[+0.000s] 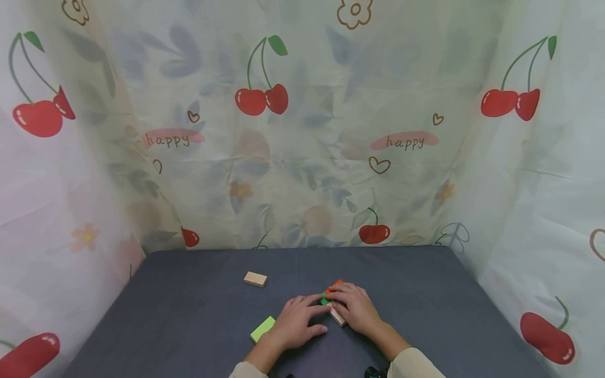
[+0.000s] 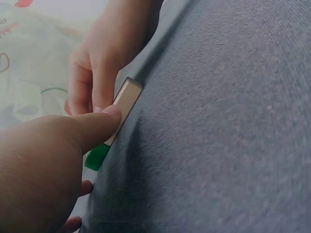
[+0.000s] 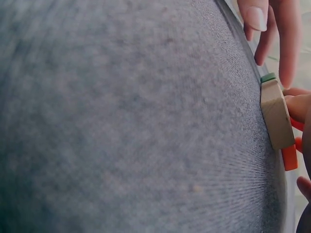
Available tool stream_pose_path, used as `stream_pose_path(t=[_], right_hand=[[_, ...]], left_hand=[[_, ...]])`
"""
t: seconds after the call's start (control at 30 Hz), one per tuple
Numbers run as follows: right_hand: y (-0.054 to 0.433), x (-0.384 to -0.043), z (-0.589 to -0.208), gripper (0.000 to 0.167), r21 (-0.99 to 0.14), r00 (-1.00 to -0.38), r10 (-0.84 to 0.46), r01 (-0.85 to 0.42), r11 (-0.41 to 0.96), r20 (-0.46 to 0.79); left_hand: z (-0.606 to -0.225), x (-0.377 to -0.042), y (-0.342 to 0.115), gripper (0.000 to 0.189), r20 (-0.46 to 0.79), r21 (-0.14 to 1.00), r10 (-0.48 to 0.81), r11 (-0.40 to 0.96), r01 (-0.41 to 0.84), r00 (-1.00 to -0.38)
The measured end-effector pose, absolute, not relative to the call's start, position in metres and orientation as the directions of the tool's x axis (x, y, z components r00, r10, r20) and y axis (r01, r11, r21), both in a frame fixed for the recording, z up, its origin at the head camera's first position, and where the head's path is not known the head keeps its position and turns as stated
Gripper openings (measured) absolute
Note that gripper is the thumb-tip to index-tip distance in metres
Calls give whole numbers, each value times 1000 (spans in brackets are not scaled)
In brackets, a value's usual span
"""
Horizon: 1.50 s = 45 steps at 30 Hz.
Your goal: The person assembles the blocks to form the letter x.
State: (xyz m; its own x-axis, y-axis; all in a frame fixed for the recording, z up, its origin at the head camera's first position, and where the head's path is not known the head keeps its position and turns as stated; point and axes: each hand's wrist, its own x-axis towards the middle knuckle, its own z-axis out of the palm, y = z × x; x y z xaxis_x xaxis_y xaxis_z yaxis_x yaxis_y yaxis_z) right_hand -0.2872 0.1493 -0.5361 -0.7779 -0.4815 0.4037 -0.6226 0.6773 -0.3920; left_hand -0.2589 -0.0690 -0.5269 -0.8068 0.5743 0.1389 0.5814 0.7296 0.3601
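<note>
On the dark cloth, a green block (image 1: 324, 301), an orange block (image 1: 338, 282) and a plain wooden block (image 1: 337, 316) lie close together, partly covered by fingers. My left hand (image 1: 298, 321) reaches in from the left with its fingers extended to the green block; its thumb stands apart. From the right, my right hand (image 1: 356, 308) bends its fingers over the orange block, its thumb by the wooden block. In the right wrist view, the orange block (image 3: 289, 158) shows behind the wooden block (image 3: 277, 114). Whether the right fingers pinch a block is hidden.
A lime-green block (image 1: 262, 329) lies left of my left wrist, partly covered by it. Farther back on the left is another plain wooden block (image 1: 256, 279). Patterned curtains (image 1: 302, 126) hang behind the table (image 1: 189, 294) and along both sides.
</note>
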Motion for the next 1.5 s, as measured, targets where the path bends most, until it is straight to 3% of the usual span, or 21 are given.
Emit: stream_pose_path(t=[0.33,0.83,1.5], right_hand=[[150,-289,-538,24,-398,-777,-475,-623,674,412],[148,-288,-538,23,-430,-788,-459,-612,664,412],[151,-288,-542,23,-449,-798,-461,-601,662,388]], left_hand=[[-520,-260,-79,46,162,438,548,705,558,-820],[-512,-256,-92,40,257,393,530,706,589,-808],[-519,-245,-117,32,222,431,499,720,544,-837]])
